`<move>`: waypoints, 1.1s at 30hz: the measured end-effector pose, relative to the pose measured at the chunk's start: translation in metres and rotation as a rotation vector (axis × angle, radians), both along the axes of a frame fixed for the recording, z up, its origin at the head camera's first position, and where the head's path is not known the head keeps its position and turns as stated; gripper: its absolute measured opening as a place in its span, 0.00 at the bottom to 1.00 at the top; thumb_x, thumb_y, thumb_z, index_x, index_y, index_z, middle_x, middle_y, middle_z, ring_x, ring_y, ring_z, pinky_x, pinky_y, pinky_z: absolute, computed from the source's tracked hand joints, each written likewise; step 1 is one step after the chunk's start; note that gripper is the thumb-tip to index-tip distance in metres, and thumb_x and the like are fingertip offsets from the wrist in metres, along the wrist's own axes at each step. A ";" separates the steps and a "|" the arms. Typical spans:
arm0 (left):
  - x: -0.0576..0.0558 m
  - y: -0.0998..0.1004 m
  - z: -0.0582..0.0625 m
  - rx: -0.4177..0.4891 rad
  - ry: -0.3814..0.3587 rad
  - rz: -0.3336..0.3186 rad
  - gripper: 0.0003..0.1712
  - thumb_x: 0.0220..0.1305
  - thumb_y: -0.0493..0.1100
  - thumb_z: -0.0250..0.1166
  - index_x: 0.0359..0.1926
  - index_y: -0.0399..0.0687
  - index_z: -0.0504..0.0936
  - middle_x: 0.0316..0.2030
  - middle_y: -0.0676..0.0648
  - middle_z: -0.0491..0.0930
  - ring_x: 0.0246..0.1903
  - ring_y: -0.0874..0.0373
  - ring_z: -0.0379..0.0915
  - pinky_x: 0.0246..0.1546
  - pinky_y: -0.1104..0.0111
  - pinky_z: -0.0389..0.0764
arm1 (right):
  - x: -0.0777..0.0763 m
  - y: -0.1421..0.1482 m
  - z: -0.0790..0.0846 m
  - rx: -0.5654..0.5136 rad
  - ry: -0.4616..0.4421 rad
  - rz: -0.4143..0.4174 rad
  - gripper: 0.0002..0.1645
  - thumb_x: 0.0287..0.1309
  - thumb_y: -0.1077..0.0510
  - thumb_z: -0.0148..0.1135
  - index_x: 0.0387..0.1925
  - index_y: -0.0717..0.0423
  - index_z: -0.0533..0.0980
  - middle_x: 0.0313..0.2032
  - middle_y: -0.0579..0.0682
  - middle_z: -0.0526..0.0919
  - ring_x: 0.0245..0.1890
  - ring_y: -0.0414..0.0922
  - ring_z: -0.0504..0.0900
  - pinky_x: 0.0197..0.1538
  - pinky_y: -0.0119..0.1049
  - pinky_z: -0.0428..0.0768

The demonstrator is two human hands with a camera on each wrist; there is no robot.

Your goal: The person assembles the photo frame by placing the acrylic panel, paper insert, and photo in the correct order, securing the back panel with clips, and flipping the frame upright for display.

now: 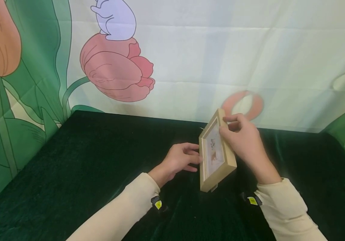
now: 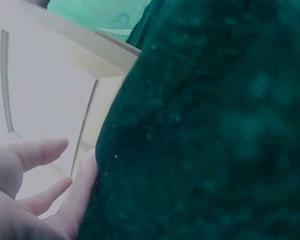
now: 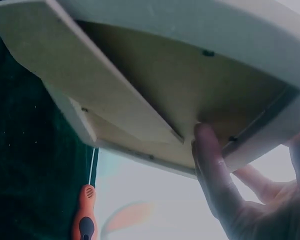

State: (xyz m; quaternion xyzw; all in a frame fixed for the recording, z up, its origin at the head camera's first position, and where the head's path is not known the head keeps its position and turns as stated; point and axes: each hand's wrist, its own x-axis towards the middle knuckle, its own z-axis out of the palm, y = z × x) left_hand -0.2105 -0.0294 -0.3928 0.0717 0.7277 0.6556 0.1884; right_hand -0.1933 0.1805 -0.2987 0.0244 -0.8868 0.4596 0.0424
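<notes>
A light wooden picture frame (image 1: 231,161) stands tilted on the dark green cloth, its picture side turned to the left. My right hand (image 1: 245,140) grips its upper right side, thumb at the front edge. In the right wrist view a fingertip (image 3: 206,132) reaches over the frame's recessed back, where a stand leg (image 3: 90,75) sticks out at an angle. At the opposite side is my left hand (image 1: 180,159), its fingers loosely extended and touching the frame's left edge. The left wrist view shows these fingers (image 2: 82,187) beside the wooden border, not closed round it.
A screwdriver with an orange and black handle (image 3: 85,215) lies on the cloth behind the frame. The green cloth (image 1: 100,160) covers the table up to a printed backdrop (image 1: 178,67) with flowers.
</notes>
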 end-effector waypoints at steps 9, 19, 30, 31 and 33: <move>-0.007 -0.013 0.001 0.080 -0.007 0.040 0.37 0.70 0.42 0.74 0.76 0.52 0.70 0.56 0.41 0.83 0.48 0.48 0.88 0.45 0.56 0.89 | -0.004 0.002 0.000 -0.093 -0.009 -0.064 0.31 0.76 0.51 0.54 0.73 0.59 0.67 0.62 0.65 0.77 0.52 0.60 0.83 0.55 0.49 0.86; -0.015 -0.020 0.005 0.213 -0.041 0.109 0.37 0.74 0.45 0.70 0.79 0.61 0.66 0.60 0.42 0.81 0.51 0.46 0.86 0.50 0.55 0.88 | -0.010 0.011 -0.004 -0.239 -0.030 -0.081 0.32 0.75 0.51 0.54 0.74 0.59 0.66 0.64 0.65 0.74 0.55 0.59 0.79 0.43 0.27 0.84; -0.022 -0.030 0.024 0.206 0.021 0.182 0.35 0.72 0.44 0.72 0.76 0.60 0.71 0.58 0.43 0.83 0.49 0.47 0.87 0.46 0.57 0.89 | -0.015 0.015 -0.008 -0.270 -0.074 -0.098 0.34 0.75 0.50 0.52 0.75 0.61 0.64 0.68 0.64 0.73 0.58 0.58 0.77 0.49 0.39 0.83; -0.022 -0.031 0.026 0.203 0.026 0.182 0.35 0.72 0.44 0.72 0.75 0.60 0.71 0.58 0.43 0.83 0.49 0.47 0.88 0.46 0.57 0.89 | -0.016 0.015 -0.008 -0.270 -0.077 -0.098 0.34 0.75 0.50 0.52 0.75 0.61 0.64 0.68 0.64 0.73 0.57 0.57 0.77 0.49 0.39 0.83; -0.023 -0.033 0.030 0.195 0.030 0.182 0.34 0.72 0.44 0.72 0.75 0.61 0.72 0.58 0.43 0.83 0.48 0.47 0.88 0.46 0.57 0.89 | -0.016 0.016 -0.009 -0.268 -0.085 -0.097 0.34 0.75 0.50 0.52 0.74 0.61 0.64 0.67 0.64 0.74 0.55 0.56 0.77 0.47 0.39 0.83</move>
